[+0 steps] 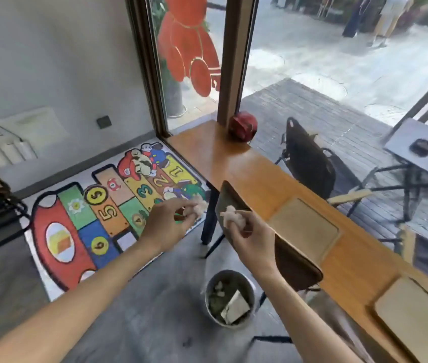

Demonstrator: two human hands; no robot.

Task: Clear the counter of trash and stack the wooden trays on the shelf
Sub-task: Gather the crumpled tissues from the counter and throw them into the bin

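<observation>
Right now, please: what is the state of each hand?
Left hand: fingers closed on a crumpled white paper wad.
Right hand: fingers closed on another crumpled white paper wad.

Near wooden tray (417, 320) cut off by the right edge.

Both arms are bare all the way up, no sleeves showing in the shot. Left hand (167, 226) and right hand (253, 241) have no gloves, no rings, no watch or bracelet at either wrist, nails look short and plain.
</observation>
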